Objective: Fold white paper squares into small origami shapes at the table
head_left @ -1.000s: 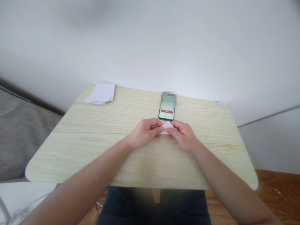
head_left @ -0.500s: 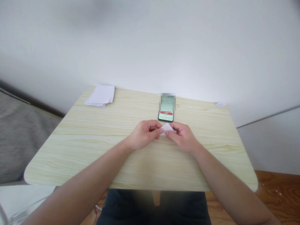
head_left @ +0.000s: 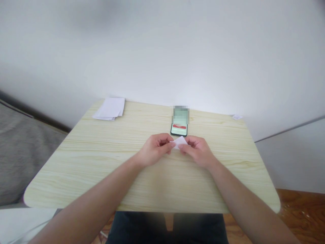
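Note:
Between my two hands is a small piece of folded white paper (head_left: 180,140), held just above the table in front of the phone. My left hand (head_left: 157,148) pinches its left side, thumb on top and fingers curled beneath. On the other side, my right hand (head_left: 198,149) grips the paper's right part with the thumb pressed on its face. A corner of the paper points up and away from me. The paper's lower layers are hidden by my fingers.
A phone (head_left: 175,131) with a lit, partly blurred screen lies just beyond my hands. White paper sheets (head_left: 111,107) are stacked at the table's back left. A small folded paper (head_left: 237,117) rests at the back right. The pale wooden table (head_left: 83,162) meets a white wall.
The paper has turned slightly, and more of its left edge shows as my left fingers have shifted. The whole scene sits a little lower in view.

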